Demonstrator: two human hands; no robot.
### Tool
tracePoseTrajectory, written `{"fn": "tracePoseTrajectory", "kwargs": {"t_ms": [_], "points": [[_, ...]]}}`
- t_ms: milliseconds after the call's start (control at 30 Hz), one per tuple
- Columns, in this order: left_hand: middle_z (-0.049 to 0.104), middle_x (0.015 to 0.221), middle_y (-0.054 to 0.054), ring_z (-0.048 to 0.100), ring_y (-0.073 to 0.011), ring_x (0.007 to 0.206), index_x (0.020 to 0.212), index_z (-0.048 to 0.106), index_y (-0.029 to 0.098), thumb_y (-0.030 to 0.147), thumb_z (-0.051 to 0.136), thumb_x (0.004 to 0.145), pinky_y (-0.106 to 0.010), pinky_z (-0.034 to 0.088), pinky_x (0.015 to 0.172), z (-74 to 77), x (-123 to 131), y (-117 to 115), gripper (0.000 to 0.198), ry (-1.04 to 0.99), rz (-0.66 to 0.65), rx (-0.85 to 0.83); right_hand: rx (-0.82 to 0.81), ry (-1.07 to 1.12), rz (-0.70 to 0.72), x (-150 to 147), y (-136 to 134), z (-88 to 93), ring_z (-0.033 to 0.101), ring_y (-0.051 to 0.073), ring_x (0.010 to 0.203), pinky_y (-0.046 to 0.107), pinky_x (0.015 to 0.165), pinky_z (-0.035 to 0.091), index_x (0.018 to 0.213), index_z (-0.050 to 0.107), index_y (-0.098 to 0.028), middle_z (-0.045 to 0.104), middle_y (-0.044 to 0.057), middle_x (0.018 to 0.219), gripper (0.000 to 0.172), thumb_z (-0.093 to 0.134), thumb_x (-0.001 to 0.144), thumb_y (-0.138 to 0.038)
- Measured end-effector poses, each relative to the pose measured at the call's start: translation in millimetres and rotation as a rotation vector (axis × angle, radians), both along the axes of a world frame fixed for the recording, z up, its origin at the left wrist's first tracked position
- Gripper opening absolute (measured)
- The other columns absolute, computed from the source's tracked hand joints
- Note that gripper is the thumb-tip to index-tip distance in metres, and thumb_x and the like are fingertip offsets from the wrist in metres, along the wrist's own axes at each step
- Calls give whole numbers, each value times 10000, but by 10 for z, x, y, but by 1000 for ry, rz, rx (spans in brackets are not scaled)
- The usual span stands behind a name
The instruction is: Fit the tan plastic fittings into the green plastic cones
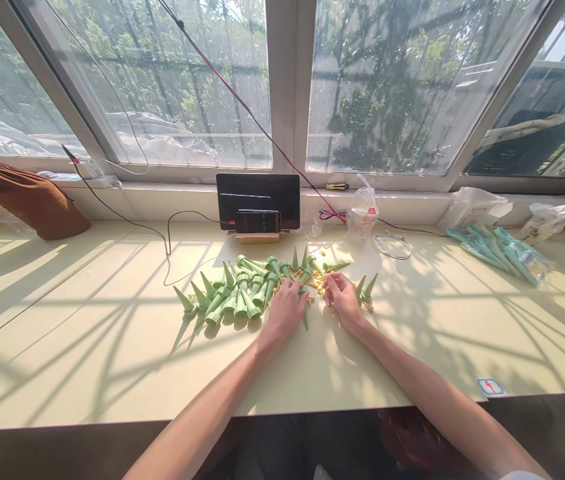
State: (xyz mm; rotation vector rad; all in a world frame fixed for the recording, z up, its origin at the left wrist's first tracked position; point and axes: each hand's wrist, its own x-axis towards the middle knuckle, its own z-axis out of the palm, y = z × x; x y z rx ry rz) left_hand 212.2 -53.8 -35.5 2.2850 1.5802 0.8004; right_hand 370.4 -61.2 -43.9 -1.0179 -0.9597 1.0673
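Observation:
My left hand (288, 308) is at the right end of a pile of green plastic cone spikes (242, 293). Its fingers are closed around one green cone spike (306, 321), whose pointed end sticks out below them toward me. My right hand (345, 301) is just to the right, its thumb and fingers pinched together beside small yellow pegs (318, 283). What sits between those fingertips is too small to make out. Two upright green cones (368, 288) stand right of this hand. Several more cones stand or lie to the left, some overlapping.
Behind the pile a phone (258, 221) leans against a dark tablet (282, 190). A plastic bag (362, 213), a coiled cable (392, 245) and bagged green pieces (502, 253) lie to the right. A brown drawstring bag (37, 200) rests at the left. A numbered label (491, 387) marks the front edge.

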Motion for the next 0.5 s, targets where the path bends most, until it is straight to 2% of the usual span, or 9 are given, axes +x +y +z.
{"fn": "tracePoseTrajectory", "kwargs": {"t_ms": [233,500], "points": [[554,898,-58,600,-185,724,1009,670,196,277,561,922,-280,450,624,-13,-7,17,161,-59,-23,46,-19,-40,-11,-2,-12,24,410,64,371,218,321,274,847,534,-213,569,-40,701,377,698,790,-548],[543,944,-52,562,-146,663,1008,673,186,261,542,933,-296,474,661,8,-1,11,169,-110,-65,58,-10,-94,-8,19,-9,-21,404,60,368,228,343,292,876,537,-211,577,-28,733,353,678,826,-531]]}}
